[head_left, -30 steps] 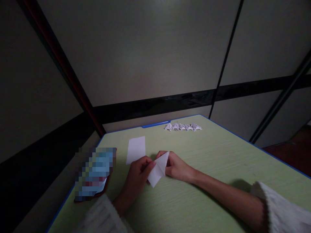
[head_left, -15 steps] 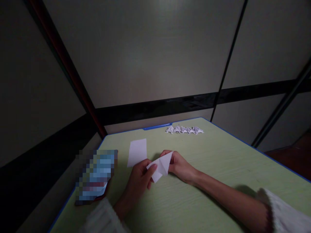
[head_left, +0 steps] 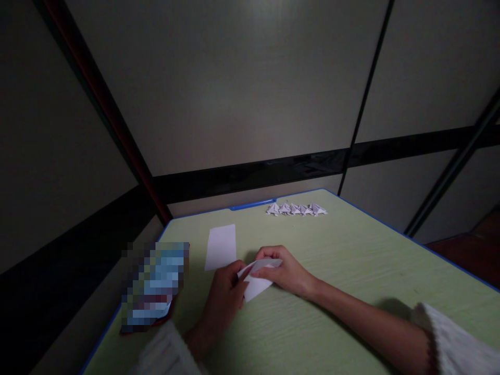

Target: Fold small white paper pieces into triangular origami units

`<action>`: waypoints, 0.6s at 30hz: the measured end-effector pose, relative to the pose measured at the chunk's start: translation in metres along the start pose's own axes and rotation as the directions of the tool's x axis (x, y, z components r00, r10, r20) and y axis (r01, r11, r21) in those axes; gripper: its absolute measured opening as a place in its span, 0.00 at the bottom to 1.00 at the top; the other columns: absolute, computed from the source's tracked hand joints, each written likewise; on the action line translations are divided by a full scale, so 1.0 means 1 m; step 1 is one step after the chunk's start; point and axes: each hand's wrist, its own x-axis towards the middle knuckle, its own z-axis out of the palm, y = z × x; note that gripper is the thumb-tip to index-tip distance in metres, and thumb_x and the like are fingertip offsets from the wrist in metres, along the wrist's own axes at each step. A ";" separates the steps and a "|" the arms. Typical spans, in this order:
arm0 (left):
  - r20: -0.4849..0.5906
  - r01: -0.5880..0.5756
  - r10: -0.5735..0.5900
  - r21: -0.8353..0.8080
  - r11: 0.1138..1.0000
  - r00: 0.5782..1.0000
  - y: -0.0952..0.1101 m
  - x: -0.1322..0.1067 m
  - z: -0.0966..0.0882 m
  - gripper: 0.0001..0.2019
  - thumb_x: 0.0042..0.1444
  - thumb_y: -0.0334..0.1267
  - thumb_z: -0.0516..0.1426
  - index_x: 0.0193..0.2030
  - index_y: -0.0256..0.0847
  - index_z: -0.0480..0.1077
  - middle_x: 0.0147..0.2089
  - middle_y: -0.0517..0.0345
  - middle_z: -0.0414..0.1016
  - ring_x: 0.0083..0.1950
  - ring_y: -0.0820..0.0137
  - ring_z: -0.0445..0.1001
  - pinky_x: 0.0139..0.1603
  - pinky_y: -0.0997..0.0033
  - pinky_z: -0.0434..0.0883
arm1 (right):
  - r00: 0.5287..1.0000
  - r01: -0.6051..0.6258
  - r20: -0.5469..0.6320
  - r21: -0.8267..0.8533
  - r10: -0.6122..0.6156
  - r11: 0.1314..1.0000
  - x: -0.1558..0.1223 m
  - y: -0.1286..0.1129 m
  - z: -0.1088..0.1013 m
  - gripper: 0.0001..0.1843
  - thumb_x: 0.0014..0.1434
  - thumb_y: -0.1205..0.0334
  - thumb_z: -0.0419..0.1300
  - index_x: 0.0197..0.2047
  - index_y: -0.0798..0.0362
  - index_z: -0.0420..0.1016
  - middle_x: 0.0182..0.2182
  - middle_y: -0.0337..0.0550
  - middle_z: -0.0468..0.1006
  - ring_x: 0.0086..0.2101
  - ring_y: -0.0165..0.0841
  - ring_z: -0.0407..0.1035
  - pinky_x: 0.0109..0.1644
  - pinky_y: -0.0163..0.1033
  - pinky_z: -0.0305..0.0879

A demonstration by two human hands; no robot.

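Observation:
A partly folded white sheet of paper (head_left: 258, 285) is held between both hands above the table. My left hand (head_left: 226, 289) is closed on its left side, thumb over the paper. From the right, my right hand (head_left: 283, 268) grips the upper edge, its thumb lying across the paper and its fingers curled behind. Part of the fold is hidden by the fingers. Just beyond my left hand lies a flat white sheet of paper (head_left: 221, 246). Several folded white paper figures (head_left: 296, 209) stand in a row near the table's far edge.
The pale green table (head_left: 344, 245) has a blue rim. A blue strip (head_left: 253, 204) sits at its back edge. To the left lies a phone-like device (head_left: 156, 286), its screen pixelated. Cabinet panels (head_left: 250, 88) rise right behind the table.
The upright triangular flap of the paper has been folded down, and my right thumb now lies across it. My left thumb has shifted slightly. The other things are where they were.

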 end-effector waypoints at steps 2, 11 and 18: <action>0.007 -0.005 0.005 -0.031 1.000 1.000 0.001 0.000 0.000 0.05 0.40 0.35 0.50 0.18 0.38 0.60 0.09 0.71 0.52 0.11 0.80 0.53 0.11 0.81 0.48 | 1.000 0.007 0.002 0.010 -0.007 1.000 0.000 0.001 0.000 0.16 0.38 0.54 0.62 0.20 0.58 0.64 0.13 0.31 0.61 0.16 0.20 0.53 0.18 0.28 0.46; 0.154 -0.012 0.040 -0.178 0.984 0.987 0.003 0.001 -0.001 0.09 0.41 0.41 0.51 0.25 0.37 0.60 0.10 0.68 0.60 0.11 0.80 0.55 0.11 0.81 0.50 | 0.999 0.049 0.012 0.038 -0.050 0.998 0.002 0.004 0.000 0.19 0.42 0.48 0.57 0.18 0.58 0.62 0.12 0.33 0.62 0.14 0.21 0.55 0.17 0.28 0.50; 0.128 0.035 -0.015 -0.152 0.988 0.992 -0.001 0.004 0.001 0.12 0.44 0.45 0.51 0.23 0.36 0.62 0.12 0.66 0.63 0.10 0.80 0.59 0.11 0.82 0.55 | 1.000 0.018 0.007 0.040 -0.018 0.999 0.002 0.005 0.002 0.12 0.44 0.58 0.57 0.20 0.56 0.61 0.13 0.32 0.63 0.15 0.22 0.57 0.17 0.28 0.51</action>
